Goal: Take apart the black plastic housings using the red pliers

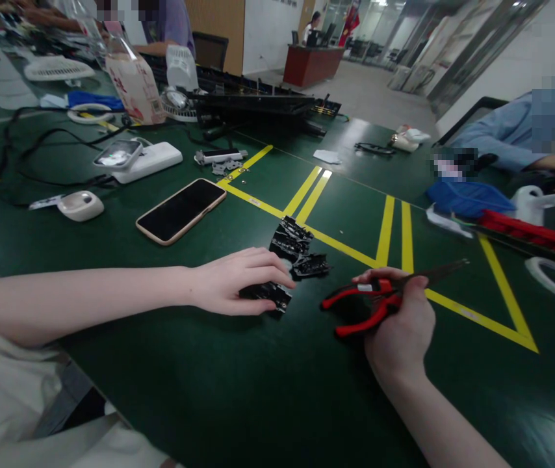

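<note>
My left hand [243, 283] reaches in over the table, its fingers curled over a black part with fine metal-looking details [282, 299]. The thumb lies along the near side of this part, and the palm hides much of it. Just beyond my fingertips lie more black parts of the same look [290, 237], along with a smaller black piece [310, 265]. On the right, my right hand [401, 331] is closed around long-nose pliers [372, 320] with red and black handles. The handles are spread toward the left, while the slim jaws point away to the upper right.
A phone [182, 211], a white mouse-like device [81, 205] and a white power bank [148, 162] lie on the left. Yellow tape [340, 248] marks the green table. Behind stand a bottle [134, 78] and a long black frame [258, 104]. Another person's sleeve [496, 133] is at right.
</note>
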Demonstrator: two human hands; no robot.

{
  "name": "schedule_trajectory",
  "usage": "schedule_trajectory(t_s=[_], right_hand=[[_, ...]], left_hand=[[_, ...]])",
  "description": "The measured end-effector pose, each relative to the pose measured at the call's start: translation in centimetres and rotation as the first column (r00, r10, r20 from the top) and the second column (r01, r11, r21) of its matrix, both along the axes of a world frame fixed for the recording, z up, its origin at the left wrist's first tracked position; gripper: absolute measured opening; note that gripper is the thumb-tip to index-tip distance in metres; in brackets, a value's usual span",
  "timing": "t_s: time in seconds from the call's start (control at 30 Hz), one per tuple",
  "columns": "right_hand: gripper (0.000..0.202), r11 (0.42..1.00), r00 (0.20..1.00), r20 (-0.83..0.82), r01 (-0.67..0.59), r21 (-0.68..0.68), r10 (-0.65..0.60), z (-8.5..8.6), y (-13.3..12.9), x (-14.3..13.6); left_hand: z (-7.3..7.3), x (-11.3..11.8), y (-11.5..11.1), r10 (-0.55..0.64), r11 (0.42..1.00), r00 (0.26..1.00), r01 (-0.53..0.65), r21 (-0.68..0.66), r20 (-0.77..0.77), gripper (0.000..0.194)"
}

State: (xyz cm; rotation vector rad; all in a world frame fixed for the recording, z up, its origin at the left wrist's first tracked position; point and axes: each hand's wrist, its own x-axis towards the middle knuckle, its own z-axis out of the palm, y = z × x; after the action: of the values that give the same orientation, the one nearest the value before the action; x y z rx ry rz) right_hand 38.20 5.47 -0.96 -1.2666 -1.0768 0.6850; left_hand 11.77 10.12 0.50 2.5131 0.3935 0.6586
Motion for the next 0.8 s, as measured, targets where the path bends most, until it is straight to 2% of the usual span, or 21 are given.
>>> schedule_trajectory(t_s=[0.17, 0.4, 0.67, 0.8], right_hand=[[0.059, 0.999, 0.999, 0.031, 0.029, -0.034, -0.028, 0.5, -0.3, -0.1], [0.055, 1.0, 0.993, 0.114, 0.024, 0.005, -0.024, 0.7, -0.5, -0.1], [0.029, 0.996, 0.941, 0.333, 0.028, 0.089, -0.057, 1.0, -1.0, -0.2], [0.023, 0.989, 0.899, 0.437, -0.047, 0.141, -0.02, 1.5, -1.6, -0.3]], left_hand=[[0.0, 0.0, 0.0, -0.023, 0.999, 1.0, 0.024, 0.027, -0.007, 0.028], [-0.1, -0.1, 0.0, -0.049, 0.998, 0.998, 0.05, 0.027, -0.027, 0.028], [0.0, 0.0, 0.0, -0.066, 0.997, 0.997, 0.067, 0.025, -0.048, 0.028], [0.1, 0.0, -0.1, -0.067, 0.997, 0.996, 0.069, 0.019, -0.055, 0.029]])
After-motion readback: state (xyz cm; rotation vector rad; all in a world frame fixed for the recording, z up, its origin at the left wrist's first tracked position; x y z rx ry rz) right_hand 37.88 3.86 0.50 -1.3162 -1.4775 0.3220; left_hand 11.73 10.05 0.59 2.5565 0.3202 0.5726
